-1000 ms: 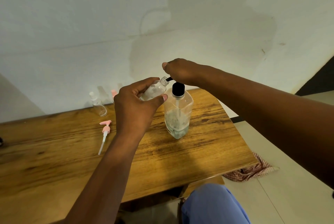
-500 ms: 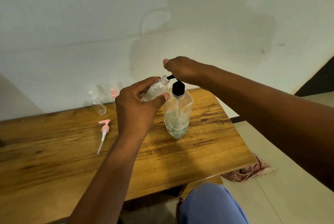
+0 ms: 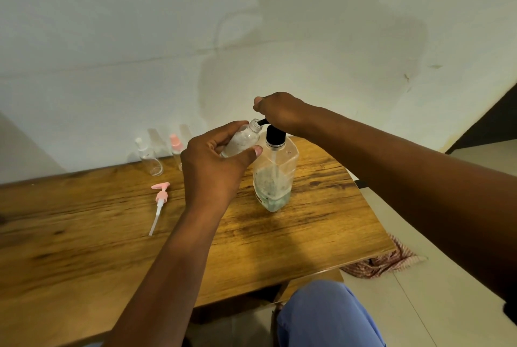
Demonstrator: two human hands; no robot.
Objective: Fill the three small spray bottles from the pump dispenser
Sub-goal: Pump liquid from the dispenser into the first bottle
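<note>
My left hand (image 3: pixel 212 162) grips a small clear spray bottle (image 3: pixel 244 138), uncapped and tilted, its open neck right at the black spout of the pump dispenser (image 3: pixel 275 170). The dispenser is a clear bottle with a black collar, holding a little liquid at the bottom, and it stands on the wooden table (image 3: pixel 307 229). My right hand (image 3: pixel 279 111) rests on top of the pump head with curled fingers covering it. A clear small bottle with a white cap (image 3: pixel 148 158) and one with a pink cap (image 3: pixel 176 148) stand by the wall. A pink spray head (image 3: pixel 159 204) lies on the table.
The table stands against a pale wall (image 3: pixel 251 39). Its right edge and front edge drop to a tiled floor, where a striped cloth (image 3: pixel 386 261) lies. A knee in blue fabric (image 3: pixel 324 316) shows below the front edge.
My right hand and the pump head rose slightly half a second ago and sit about the same now. The left hand keeps the small bottle at the spout.
</note>
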